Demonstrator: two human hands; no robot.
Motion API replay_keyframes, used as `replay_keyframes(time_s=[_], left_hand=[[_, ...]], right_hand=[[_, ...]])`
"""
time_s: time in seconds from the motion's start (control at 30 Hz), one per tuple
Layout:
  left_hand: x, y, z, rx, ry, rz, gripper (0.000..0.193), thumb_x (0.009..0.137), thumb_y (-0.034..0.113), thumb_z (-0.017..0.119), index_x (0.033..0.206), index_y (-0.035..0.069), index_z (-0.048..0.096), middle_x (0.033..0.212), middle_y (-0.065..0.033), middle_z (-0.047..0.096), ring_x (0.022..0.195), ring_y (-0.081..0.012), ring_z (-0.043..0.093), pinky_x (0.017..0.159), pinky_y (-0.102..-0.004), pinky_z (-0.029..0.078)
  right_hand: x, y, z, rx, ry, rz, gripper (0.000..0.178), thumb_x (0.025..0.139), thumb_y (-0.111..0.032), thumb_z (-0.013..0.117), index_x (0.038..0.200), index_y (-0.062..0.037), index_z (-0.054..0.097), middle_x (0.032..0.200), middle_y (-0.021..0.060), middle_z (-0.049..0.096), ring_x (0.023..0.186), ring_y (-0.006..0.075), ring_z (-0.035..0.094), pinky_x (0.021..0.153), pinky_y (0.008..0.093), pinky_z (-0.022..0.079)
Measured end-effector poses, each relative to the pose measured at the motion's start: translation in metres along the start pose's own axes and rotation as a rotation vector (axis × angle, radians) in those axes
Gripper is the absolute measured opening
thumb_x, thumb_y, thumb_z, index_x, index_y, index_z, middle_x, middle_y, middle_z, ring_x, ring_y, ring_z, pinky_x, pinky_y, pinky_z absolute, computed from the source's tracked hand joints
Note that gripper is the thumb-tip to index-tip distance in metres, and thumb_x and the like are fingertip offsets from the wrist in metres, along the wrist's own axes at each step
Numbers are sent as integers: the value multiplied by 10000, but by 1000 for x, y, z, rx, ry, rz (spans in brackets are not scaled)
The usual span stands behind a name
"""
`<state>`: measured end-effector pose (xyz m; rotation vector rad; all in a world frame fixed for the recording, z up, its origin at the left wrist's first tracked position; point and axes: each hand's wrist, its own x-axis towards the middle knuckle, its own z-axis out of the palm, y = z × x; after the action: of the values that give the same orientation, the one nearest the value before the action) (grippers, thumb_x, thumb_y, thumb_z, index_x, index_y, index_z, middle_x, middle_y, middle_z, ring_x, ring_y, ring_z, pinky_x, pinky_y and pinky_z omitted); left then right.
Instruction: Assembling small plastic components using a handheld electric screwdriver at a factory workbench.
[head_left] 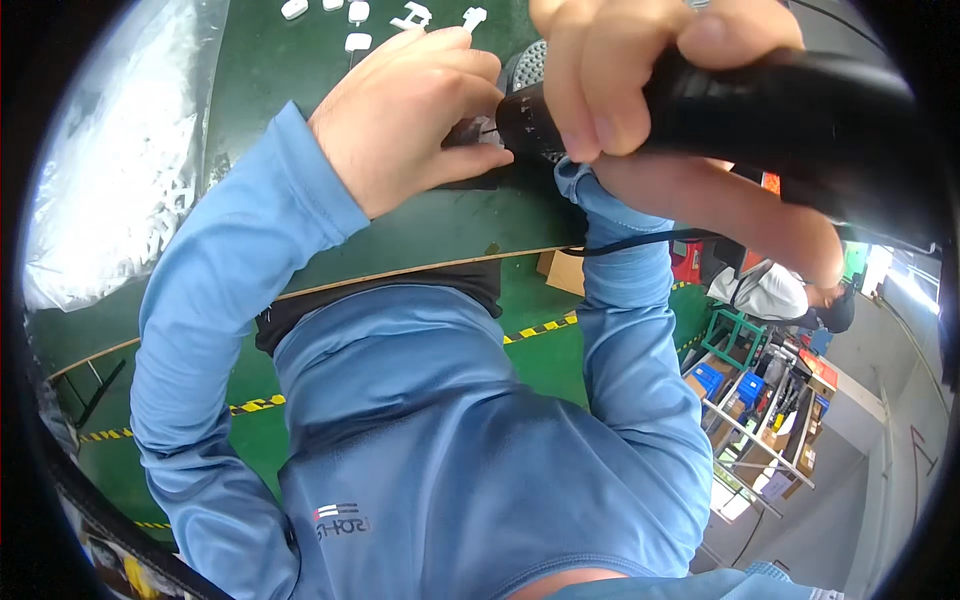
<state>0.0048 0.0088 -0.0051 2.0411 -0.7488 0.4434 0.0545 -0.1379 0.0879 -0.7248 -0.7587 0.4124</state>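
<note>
My right hand (650,90) is wrapped round a black electric screwdriver (780,110), which lies nearly level with its nose to the left. A thin bit (487,130) sticks out of the nose. My left hand (410,110) is closed, thumb and fingers pinching a small pale part (466,133) right at the bit. Most of that part is hidden by the fingers, so its kind cannot be made out. Beyond the left hand, several small white plastic pieces (358,42) lie on the green table (270,80).
A large clear bag of white plastic parts (120,190) covers the table's left end. Behind the screwdriver's nose is a grey perforated object (530,65). A black cord (650,240) crosses my right sleeve. Off to the right are a seated person (775,290) and a cluttered shelf (760,430).
</note>
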Motion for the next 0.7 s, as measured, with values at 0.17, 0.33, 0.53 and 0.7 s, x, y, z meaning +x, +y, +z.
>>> replay_keyframes(time_s=[0.17, 0.33, 0.53, 0.7], left_hand=[[5, 2, 1, 10, -63, -31, 206, 803, 227, 766, 819, 43, 675, 838, -56, 558, 855, -261, 532, 756, -387, 436], [5, 3, -1, 46, -56, -13, 213, 802, 232, 762, 791, 55, 645, 827, -60, 539, 848, -270, 512, 764, -386, 431], [5, 8, -9, 89, -136, -16, 214, 770, 141, 793, 936, 41, 702, 847, -46, 574, 801, -233, 540, 730, -352, 441], [10, 16, -12, -863, 256, -398, 301, 846, -66, 736, 1132, -38, 644, 1036, -65, 692, 955, -120, 649, 823, -256, 521]], right_hand=[[-3, -1, -7, -68, -39, -89, 514, 895, -405, 618, 1206, -16, 489, 799, 141, 626, 645, 214, 589, 664, 325, 462], [-3, 0, -17, -131, -75, -215, 645, 888, -559, 599, 1215, -11, 502, 781, 124, 630, 600, 213, 590, 627, 318, 470], [-4, -10, -37, -211, -109, -372, 818, 881, -743, 576, 1227, -4, 518, 760, 103, 636, 546, 211, 591, 582, 309, 480], [14, -39, -82, -318, 111, -440, 801, 898, -794, 462, 1105, -33, 608, 620, 40, 543, 477, 143, 493, 466, 277, 422]])
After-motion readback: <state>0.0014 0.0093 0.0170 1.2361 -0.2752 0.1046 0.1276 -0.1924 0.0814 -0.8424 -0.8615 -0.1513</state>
